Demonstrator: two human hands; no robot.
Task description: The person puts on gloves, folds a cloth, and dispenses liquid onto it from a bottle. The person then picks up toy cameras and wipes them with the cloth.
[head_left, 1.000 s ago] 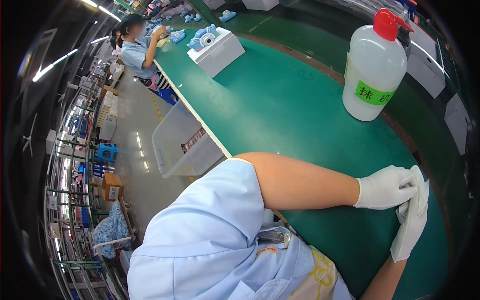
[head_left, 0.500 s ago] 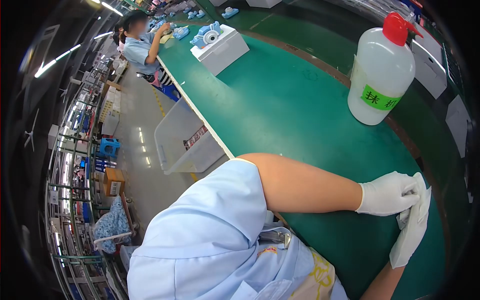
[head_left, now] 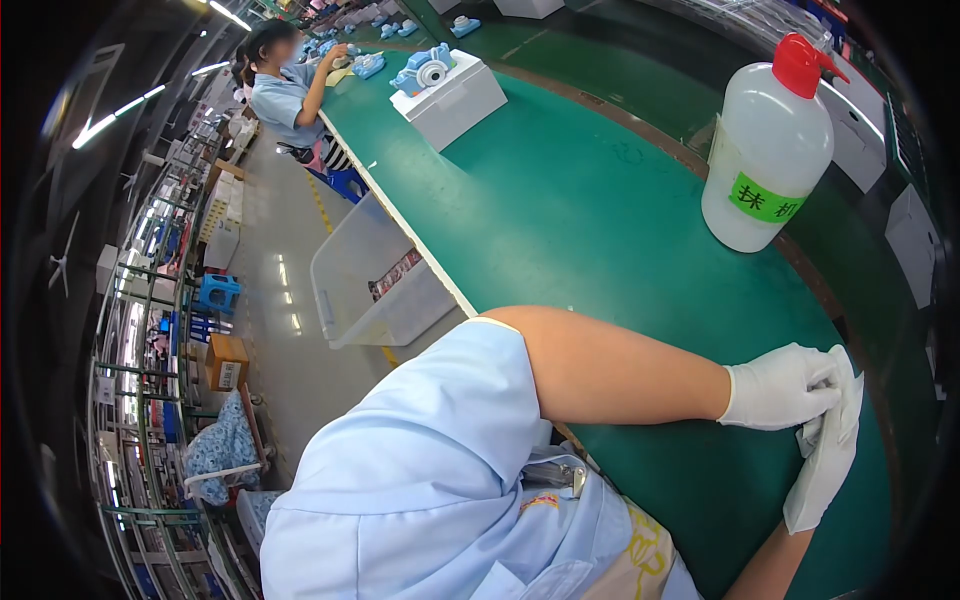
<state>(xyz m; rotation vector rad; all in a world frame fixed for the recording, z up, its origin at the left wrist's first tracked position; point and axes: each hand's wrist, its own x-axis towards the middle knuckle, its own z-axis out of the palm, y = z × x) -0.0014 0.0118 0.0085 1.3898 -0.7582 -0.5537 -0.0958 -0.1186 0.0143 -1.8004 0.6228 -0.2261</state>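
My left hand (head_left: 780, 387), in a white glove, has its fingers curled against my right hand (head_left: 828, 462) at the far right of the green table (head_left: 600, 230). My right hand wears the same kind of glove, with its fingers closed together. A small whitish-grey bit of material (head_left: 806, 437) shows between the two gloves; what it is I cannot make out. Above the hands, a translucent bottle (head_left: 765, 150) with a red pump top and a green label stands on the table.
A blue-and-white toy camera (head_left: 425, 68) rests on a white box (head_left: 455, 105) at the table's far part. Another person (head_left: 285, 90) sits beyond it at the table edge. A clear plastic bin (head_left: 375, 285) is beside the edge.
The whole view has shifted slightly, so the bottle, box and bin appear a little lower and further right. Both hands stay together in nearly the same pose.
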